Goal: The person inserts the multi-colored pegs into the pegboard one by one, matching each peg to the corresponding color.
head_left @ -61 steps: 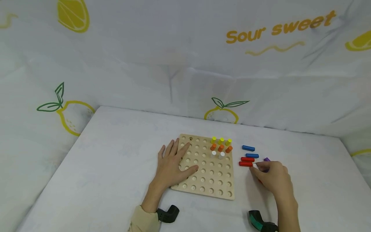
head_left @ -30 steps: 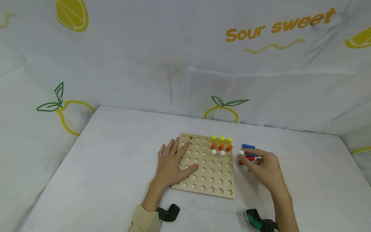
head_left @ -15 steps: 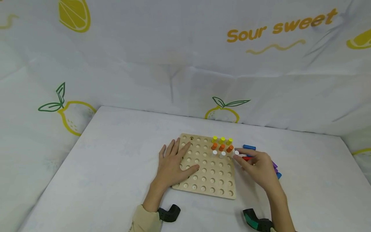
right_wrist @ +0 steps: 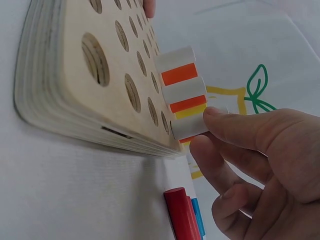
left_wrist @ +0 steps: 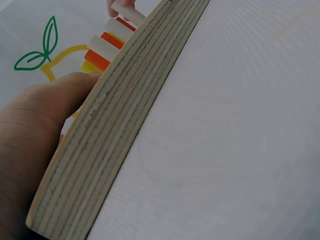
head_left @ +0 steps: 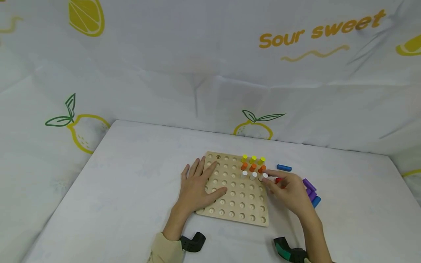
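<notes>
A wooden pegboard (head_left: 241,204) with rows of round holes lies on the white table. My left hand (head_left: 196,186) rests flat across its left side, fingers spread. At the board's right edge my right hand (head_left: 287,188) pinches a white peg (head_left: 264,176) between thumb and fingers. In the right wrist view that white peg (right_wrist: 190,125) stands with its lower end at a hole, in line with two other white pegs (right_wrist: 182,91). Behind the white row stand three orange pegs (head_left: 253,167), and behind those three yellow pegs (head_left: 253,159).
Right of the board lie a blue peg (head_left: 284,167), red pegs (right_wrist: 181,212) partly behind my right hand, several purple pegs (head_left: 309,184) and another blue peg (head_left: 316,202). Black wrist devices (head_left: 193,242) sit at both wrists. A lemon-printed cloth (head_left: 164,73) hangs behind the table.
My right hand has picked up the white peg from beside the red pegs and carried it left to the end of the white row. My left hand has stayed on the board.
</notes>
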Demonstrator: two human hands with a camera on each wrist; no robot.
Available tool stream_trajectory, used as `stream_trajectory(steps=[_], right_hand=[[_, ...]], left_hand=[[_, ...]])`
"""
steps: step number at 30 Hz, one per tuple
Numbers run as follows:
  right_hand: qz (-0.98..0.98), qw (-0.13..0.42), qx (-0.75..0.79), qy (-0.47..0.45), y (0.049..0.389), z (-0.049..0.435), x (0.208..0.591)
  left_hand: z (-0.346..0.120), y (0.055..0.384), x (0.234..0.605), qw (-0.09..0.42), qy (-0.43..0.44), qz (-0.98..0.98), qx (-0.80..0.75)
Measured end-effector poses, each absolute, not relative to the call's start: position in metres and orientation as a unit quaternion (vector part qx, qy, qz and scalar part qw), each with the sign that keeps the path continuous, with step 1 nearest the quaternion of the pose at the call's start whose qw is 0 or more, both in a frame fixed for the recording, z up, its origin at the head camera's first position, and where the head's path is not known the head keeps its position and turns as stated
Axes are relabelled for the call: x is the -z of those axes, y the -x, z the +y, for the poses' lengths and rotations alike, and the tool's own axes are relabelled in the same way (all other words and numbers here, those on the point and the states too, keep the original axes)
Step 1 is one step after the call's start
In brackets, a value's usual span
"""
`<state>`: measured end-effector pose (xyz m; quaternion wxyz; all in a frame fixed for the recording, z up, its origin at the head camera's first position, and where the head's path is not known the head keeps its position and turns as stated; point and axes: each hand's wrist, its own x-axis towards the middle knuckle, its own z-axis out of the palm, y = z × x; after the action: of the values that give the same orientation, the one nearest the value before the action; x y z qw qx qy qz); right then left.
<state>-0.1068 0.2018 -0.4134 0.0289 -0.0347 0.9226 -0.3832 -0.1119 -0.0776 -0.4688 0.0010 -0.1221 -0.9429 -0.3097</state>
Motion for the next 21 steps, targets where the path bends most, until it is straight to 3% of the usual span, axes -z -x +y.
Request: stream_trajectory(steps=[21], right_hand=[[0.920, 0.029, 0.387, 0.046, 0.1070, 0.1994, 0.4187]], left_hand=[[-0.0777, 0.1130, 0.4692, -0.001, 0.123, -0.942, 0.311]])
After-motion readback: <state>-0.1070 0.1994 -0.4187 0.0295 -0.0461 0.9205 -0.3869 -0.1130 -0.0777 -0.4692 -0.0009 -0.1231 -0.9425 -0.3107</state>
